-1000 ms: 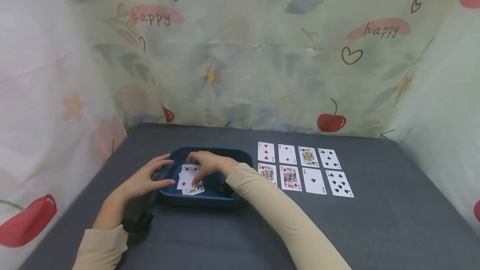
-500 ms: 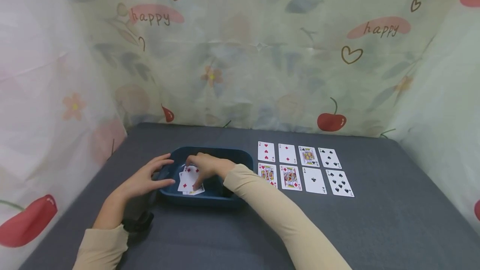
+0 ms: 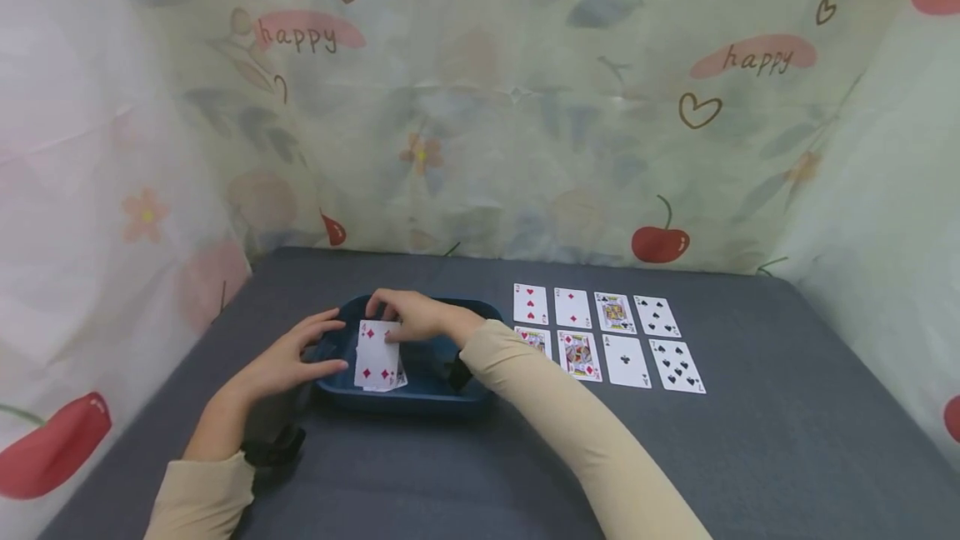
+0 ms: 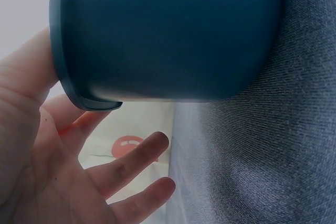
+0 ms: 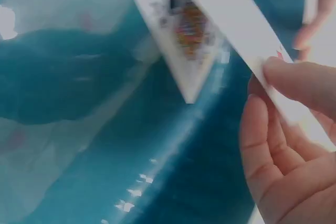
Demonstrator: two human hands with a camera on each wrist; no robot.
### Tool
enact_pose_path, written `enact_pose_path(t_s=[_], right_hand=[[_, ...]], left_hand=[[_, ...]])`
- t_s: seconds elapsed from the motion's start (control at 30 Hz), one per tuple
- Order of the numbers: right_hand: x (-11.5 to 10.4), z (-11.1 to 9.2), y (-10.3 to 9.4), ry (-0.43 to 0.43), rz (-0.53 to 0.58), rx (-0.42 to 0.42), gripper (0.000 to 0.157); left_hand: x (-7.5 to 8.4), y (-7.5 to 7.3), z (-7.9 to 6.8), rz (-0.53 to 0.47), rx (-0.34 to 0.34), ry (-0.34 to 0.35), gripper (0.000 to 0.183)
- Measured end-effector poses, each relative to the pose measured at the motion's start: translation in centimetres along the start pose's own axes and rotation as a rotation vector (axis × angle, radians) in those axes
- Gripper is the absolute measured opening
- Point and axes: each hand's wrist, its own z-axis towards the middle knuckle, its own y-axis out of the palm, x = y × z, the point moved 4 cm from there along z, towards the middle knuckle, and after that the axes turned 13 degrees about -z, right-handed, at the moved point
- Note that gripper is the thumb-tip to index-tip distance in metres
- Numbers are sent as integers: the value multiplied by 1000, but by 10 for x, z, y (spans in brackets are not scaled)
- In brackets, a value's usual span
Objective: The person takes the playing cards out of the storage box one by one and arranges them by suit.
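In the head view my right hand (image 3: 416, 315) is over a dark blue tray (image 3: 450, 405). It pinches a playing card (image 3: 377, 354), the four of diamonds, between thumb and fingers, with the card's near end over other cards. The right wrist view has this card blurred in the thumb's pinch; a face card (image 5: 191, 32) lies behind it. My left hand (image 3: 288, 361) rests at the tray's left end, its thumb and fingers spread along the rim. Close up in the left wrist view, the thumb touches the tray's rim (image 4: 59, 45) and two fingers stretch out free below.
Right of the tray, face-up cards lie in two rows on the grey cloth, among them a three of hearts (image 3: 530, 303), an ace of clubs (image 3: 627, 361) and a seven of spades (image 3: 677, 366). A patterned curtain (image 3: 517, 157) stands behind the table.
My right hand has lifted the far end of the four of diamonds from the cards in the tray. My left hand keeps its place at the rim.
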Motion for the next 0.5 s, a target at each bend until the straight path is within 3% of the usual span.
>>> enact_pose_path(t_s=[0.23, 0.5], right_hand=[[8, -22, -28, -48, 92, 142, 27], [40, -62, -51, -49, 166, 297, 18]], left_hand=[[0, 1, 2, 22, -2, -16, 66], [2, 1, 1, 27, 4, -2, 66]])
